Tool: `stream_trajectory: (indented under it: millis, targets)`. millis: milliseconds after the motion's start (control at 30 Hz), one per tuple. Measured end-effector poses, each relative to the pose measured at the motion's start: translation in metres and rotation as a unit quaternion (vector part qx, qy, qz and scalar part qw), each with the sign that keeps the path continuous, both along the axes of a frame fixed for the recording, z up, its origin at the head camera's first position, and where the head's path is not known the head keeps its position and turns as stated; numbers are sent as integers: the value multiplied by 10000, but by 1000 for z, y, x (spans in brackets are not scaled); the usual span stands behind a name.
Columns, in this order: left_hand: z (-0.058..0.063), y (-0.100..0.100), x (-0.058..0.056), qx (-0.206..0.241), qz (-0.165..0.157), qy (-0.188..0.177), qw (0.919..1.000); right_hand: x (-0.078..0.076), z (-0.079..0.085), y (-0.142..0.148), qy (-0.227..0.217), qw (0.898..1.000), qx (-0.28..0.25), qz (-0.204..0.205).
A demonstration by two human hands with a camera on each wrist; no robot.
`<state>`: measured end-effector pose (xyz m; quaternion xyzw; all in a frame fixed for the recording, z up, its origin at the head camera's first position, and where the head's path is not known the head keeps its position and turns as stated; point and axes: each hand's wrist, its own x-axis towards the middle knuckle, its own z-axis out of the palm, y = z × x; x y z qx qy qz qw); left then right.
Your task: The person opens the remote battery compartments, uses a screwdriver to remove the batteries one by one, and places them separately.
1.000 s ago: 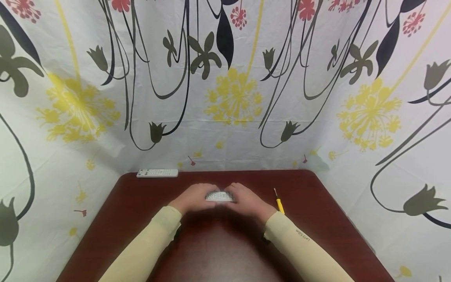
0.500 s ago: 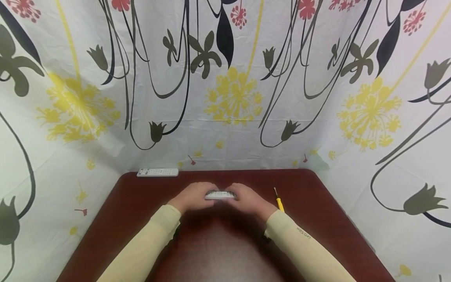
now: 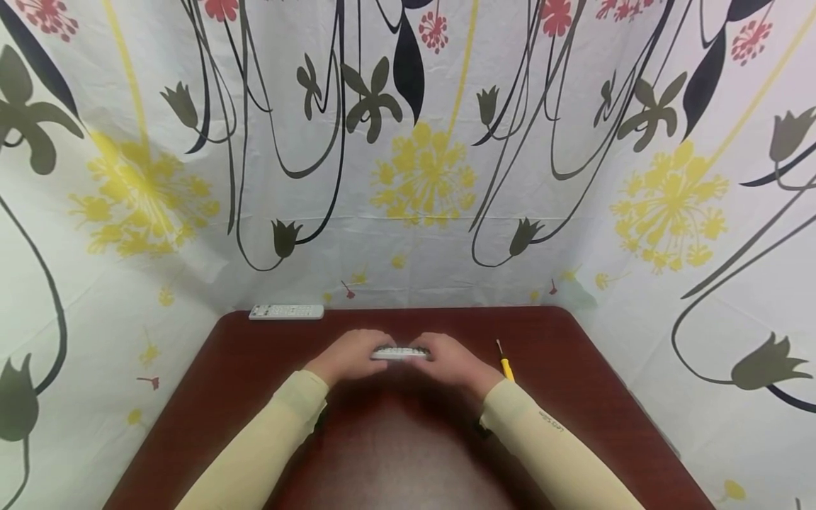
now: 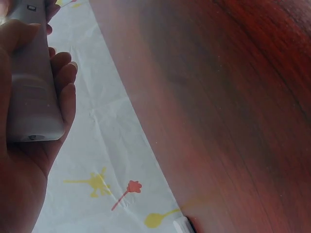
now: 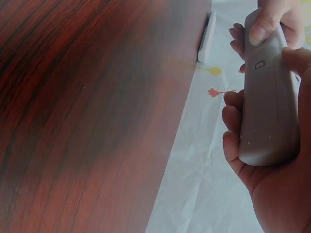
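Both hands hold one white remote control (image 3: 399, 353) over the middle of the table, one at each end. My left hand (image 3: 353, 355) grips its left end, thumb on the near side and fingers curled round the far side. The right hand (image 3: 445, 360) grips the opposite end the same way. In the left wrist view the smooth back of the remote (image 4: 31, 92) shows, with the thumb lying on it. The right wrist view shows the same back of the remote (image 5: 269, 97), with a small rectangular latch mark and both thumbs on it.
A second white remote control (image 3: 286, 312) lies at the back left edge of the dark red table (image 3: 395, 453). To the right of the hands is a screwdriver (image 3: 506, 367) with a yellow handle, partly behind the right sleeve. Flower-patterned cloth (image 3: 408, 269) hangs round the table.
The remote in the hands has tilted, so less of its button face shows to the head camera. Both hands keep their grip and have hardly moved.
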<state>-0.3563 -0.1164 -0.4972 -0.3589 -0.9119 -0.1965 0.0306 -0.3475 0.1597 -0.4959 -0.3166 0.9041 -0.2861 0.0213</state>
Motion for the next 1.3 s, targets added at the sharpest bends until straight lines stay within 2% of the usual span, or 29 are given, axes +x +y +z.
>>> stream_trajectory:
  millis: [167,467,567,800,1000,1167,1300]
  targets:
    - [1,0,-1,-36,-32,94,9999,0,1,0,30,10000,-27,20]
    - [1,0,-4,-63,-50,-101,9999,-1,1,-1,-86,9999,118,42]
    - [1,0,-3,-17,-47,-195,9998,-1,0,-2,58,9998,202,46]
    - [4,-3,-2,324,-72,-701,9970,-1,-2,-1,635,9967,494,-56]
    - [5,-4,-4,467,-212,-816,9953,-2,-4,-1,1125,9905,795,-41]
    - [7,-4,-3,512,-285,-900,9942,-2,-4,-2,1258,9878,914,-24]
    - [8,-4,-2,460,-231,-892,9947,-2,-3,-2,1174,9892,881,-8]
